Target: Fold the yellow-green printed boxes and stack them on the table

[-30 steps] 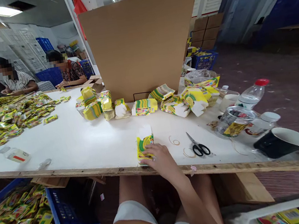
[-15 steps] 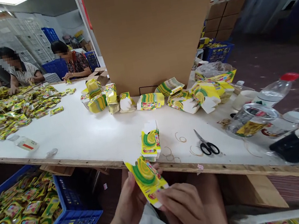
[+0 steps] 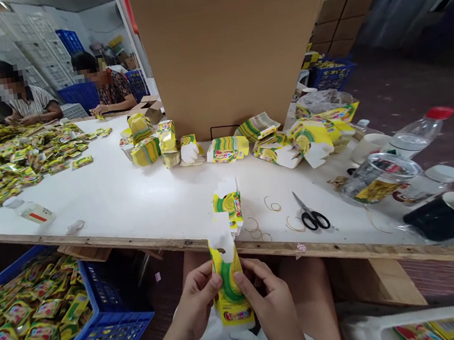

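Observation:
A flat yellow-and-green carton (image 3: 228,282) with a white top flap stands upright over my lap, below the table's front edge. My left hand (image 3: 196,301) pinches its left side and my right hand (image 3: 269,301) grips its right side. Just beyond, on the white table (image 3: 129,203), a small stack of the same flat cartons (image 3: 228,207) lies near the edge. Several rubber bands (image 3: 264,224) and black-handled scissors (image 3: 312,217) lie to the right of the stack.
A tall brown cardboard sheet (image 3: 232,37) stands behind several carton bundles (image 3: 227,148). Sachets (image 3: 1,160) are heaped at the far left, where other people sit. A blue crate (image 3: 41,331) of sachets is by my left knee. Bottles (image 3: 415,137), a jar and a black cup (image 3: 453,214) stand right.
My right hand left the carton stack on the table and both hands took one carton down over my lap. The carton turned from tilted to upright, flap up.

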The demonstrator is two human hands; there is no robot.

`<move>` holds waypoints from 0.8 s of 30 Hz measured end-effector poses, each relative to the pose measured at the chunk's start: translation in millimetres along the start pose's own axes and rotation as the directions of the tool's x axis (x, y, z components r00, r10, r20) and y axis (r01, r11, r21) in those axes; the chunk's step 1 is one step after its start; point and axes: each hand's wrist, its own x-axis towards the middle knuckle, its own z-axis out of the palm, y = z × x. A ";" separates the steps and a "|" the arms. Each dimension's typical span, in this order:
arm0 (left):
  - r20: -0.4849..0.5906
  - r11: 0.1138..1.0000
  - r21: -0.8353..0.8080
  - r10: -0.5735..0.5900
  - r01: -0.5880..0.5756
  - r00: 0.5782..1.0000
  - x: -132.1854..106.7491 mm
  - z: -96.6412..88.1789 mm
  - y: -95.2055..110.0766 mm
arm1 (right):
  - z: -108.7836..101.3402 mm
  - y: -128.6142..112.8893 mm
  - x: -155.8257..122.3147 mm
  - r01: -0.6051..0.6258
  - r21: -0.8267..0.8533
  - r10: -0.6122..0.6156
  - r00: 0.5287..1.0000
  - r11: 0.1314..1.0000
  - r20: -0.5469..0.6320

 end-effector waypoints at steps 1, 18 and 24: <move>-0.023 0.999 0.038 0.010 -0.010 1.000 1.2 -1.2 -1.3 | 1.0 -0.3 0.1 -0.022 0.008 0.022 1.000 1.000 0.001; 0.225 0.970 0.235 0.013 -0.067 0.974 -13.4 -11.8 16.4 | -15.2 0.0 7.4 -0.064 0.247 -0.010 0.957 0.967 0.291; 0.235 0.975 0.209 0.027 -0.078 0.972 -11.9 -13.1 15.1 | -15.5 2.3 10.7 0.038 0.136 -0.062 0.983 0.990 0.173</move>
